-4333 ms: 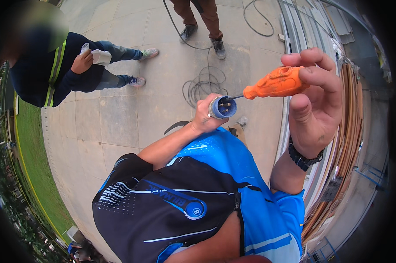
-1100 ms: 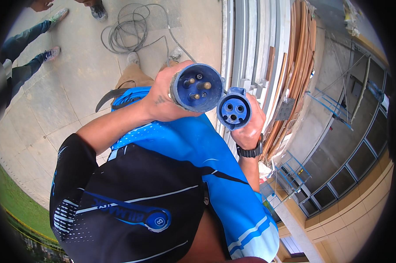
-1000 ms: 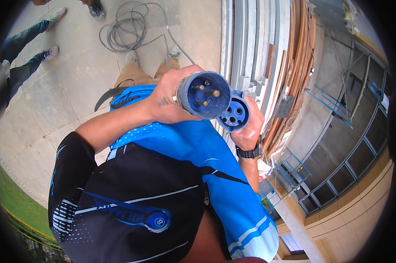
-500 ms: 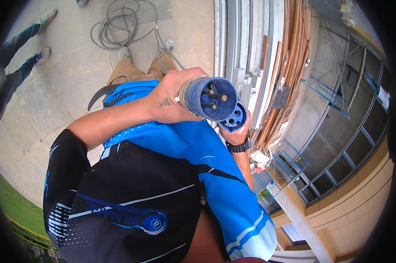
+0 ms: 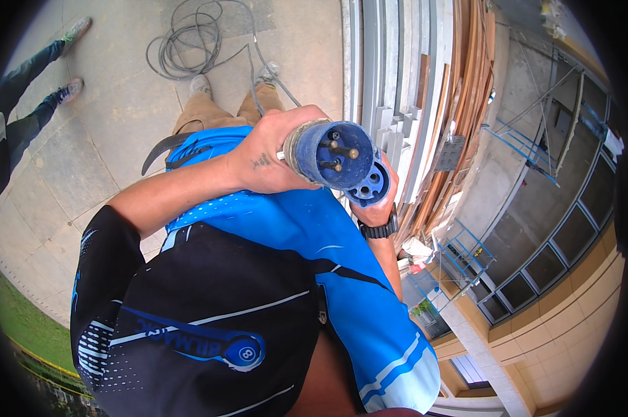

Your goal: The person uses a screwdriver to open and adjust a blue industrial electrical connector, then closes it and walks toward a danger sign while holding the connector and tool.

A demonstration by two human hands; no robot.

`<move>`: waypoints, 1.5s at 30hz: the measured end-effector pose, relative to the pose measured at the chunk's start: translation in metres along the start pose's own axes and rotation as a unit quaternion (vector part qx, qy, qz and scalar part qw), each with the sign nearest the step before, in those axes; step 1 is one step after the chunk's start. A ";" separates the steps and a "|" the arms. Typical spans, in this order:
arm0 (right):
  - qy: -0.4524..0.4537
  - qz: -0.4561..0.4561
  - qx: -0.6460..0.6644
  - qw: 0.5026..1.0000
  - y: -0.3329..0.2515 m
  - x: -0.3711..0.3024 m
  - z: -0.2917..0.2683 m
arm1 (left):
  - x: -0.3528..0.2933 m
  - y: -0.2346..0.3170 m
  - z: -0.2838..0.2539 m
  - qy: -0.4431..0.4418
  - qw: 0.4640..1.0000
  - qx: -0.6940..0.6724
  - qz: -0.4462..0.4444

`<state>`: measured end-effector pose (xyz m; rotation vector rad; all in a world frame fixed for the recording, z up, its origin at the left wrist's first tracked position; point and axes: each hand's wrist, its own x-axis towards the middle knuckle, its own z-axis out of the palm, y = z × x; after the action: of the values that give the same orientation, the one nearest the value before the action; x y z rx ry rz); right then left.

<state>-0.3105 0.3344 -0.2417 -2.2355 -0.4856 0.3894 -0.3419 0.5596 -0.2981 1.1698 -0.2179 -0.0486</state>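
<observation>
My left hand (image 5: 268,156) is wrapped round a blue industrial plug (image 5: 338,154), held with its open end up. Brass pins stand inside its round shroud, and pale tape or wrapping circles its body. Just behind it to the right, my right hand (image 5: 385,198) grips a blue connector socket (image 5: 369,184) whose round face shows dark holes. The plug's rim overlaps the socket in view; whether they touch, I cannot tell. A black watch sits on my right wrist. Grey cable (image 5: 251,69) runs along the ground beside my legs up behind my hands.
A loose coil of cable (image 5: 189,45) lies on the paved floor (image 5: 105,132) by my feet. Long metal profiles (image 5: 383,55) and brown lengths (image 5: 467,90) are stacked at right, with blue scaffolding (image 5: 467,257) and a building beyond. Another person's legs (image 5: 32,115) are at far left.
The plug and socket stay in nearly the same pose in my hands. The surroundings shift slightly in view, and the other person at left has moved a little.
</observation>
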 end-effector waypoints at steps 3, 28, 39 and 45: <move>0.001 -0.005 -0.002 1.000 0.000 0.001 0.000 | 0.000 0.000 -0.001 0.001 1.000 0.001 0.001; 0.007 0.001 0.000 1.000 0.000 0.000 0.000 | 0.003 -0.001 -0.001 -0.017 0.998 -0.048 -0.021; 0.001 0.031 0.023 0.999 0.005 -0.007 0.001 | -0.001 -0.003 0.002 -0.016 1.000 -0.019 -0.009; 0.001 0.013 0.007 1.000 0.003 -0.005 0.003 | -0.004 -0.002 0.001 -0.014 0.999 -0.022 -0.020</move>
<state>-0.3157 0.3322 -0.2447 -2.2309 -0.4524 0.4030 -0.3462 0.5581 -0.3004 1.1301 -0.2162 -0.1049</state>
